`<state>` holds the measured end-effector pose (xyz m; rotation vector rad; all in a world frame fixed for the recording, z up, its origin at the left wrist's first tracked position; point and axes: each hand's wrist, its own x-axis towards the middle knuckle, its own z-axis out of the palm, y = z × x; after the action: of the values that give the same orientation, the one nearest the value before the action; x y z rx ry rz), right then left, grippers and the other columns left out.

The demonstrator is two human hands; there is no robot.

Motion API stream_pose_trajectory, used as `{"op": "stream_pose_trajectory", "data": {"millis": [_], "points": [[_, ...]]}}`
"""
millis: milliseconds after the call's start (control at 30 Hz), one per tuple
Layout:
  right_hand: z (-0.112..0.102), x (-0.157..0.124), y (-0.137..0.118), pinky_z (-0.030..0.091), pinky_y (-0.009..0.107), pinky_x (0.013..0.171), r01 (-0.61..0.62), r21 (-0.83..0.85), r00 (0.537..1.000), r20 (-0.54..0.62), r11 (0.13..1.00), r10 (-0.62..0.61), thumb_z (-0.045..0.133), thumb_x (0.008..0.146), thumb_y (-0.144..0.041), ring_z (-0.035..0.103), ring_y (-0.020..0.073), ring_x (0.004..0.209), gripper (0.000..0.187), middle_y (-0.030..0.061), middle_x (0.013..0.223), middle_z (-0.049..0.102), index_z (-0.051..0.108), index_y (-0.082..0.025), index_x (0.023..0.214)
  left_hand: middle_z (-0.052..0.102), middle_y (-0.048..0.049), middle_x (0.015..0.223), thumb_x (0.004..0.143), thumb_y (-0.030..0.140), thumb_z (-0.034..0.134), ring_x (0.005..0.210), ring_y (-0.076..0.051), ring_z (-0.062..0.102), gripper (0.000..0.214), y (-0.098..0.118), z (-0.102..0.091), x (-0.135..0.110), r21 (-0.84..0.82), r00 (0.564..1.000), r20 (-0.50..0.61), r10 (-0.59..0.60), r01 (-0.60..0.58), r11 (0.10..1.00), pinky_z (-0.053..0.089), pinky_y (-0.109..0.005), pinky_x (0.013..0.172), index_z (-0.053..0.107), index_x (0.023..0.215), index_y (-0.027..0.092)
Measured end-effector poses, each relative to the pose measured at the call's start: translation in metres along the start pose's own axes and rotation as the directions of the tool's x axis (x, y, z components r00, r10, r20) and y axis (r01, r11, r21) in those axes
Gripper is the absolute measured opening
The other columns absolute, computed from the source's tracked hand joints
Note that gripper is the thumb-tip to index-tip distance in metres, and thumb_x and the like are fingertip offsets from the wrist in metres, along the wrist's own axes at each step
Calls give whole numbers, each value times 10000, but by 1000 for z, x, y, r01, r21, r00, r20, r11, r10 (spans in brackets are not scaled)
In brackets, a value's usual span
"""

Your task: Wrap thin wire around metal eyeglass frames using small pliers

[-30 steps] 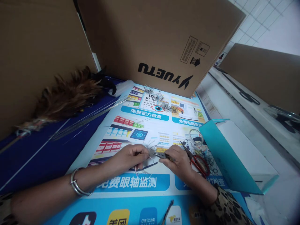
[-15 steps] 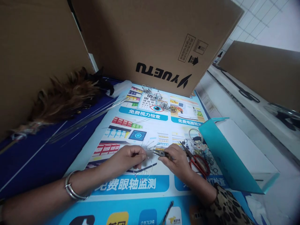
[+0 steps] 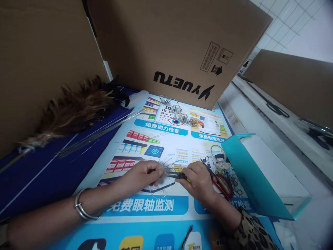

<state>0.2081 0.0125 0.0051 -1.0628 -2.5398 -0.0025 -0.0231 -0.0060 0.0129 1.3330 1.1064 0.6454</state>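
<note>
Both hands hold nearly the same position as half a second ago; the loop hanging below them now shows as an open curve instead of a flat line

Left hand (image 3: 142, 174): fingers clenched in a pinch on the wire (image 3: 160, 183), a thin bent piece with several free ends fanning up between the two hands. A bangle (image 3: 82, 209) sits on this wrist.

Right hand (image 3: 199, 179): fingers wrapped around the handles of the pliers (image 3: 173, 174). The pliers point left, and their tip meets the wire just beside the left fingertips. Whether the tip is closed on the wire cannot be told.

Location: hands, wire and pliers are just above the poster (image 3: 156, 146) that covers the tabletop, in the middle of its near half.

Surroundings:
- Scissors (image 3: 221, 183), red handles, lie on the poster touching or just beside the right hand, toward the right edge.
- Folder (image 3: 249, 175), teal, stands open at the poster's right edge.
- Box (image 3: 166, 45), cardboard, stands along the far edge.
- Small wire pieces (image 3: 177, 114) lie in a cluster near the far edge, in front of the box.
- Duster (image 3: 75, 107), brown feathers, lies at the far left corner of the tabletop.
- Rods (image 3: 99, 132), thin and straight, lie beside the duster, off the poster's left edge
</note>
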Motion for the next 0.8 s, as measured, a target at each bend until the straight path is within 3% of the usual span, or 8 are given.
{"op": "stream_pose_trajectory", "data": {"millis": [233,500,800], "points": [[-3,2,-1,351,324,706,9,-98,1000,2,995,-9,515,827,-461,463,197,789,310,72,774,547,592,-161,800,563,-1,604,820,319,468,563,-112,456,263,7,0,-3,134,999,-32,43,-38,990,341,-217,543,577,676,129],[-5,0,-1,329,319,686,67,-123,998,-9,990,-68,538,816,-452,449,193,781,288,65,781,542,585,-168,808,555,13,591,812,298,470,546,-107,462,214,9,0,-4,39,999,39,6,-8,999,332,-210,533,555,697,138],[-8,1,0,313,330,685,149,-174,988,69,973,-139,541,813,-452,429,194,776,286,59,788,529,578,-172,853,547,14,577,814,303,462,548,-113,463,207,4,2,-3,16,995,97,-10,8,1000,338,-216,545,523,686,152]]}}
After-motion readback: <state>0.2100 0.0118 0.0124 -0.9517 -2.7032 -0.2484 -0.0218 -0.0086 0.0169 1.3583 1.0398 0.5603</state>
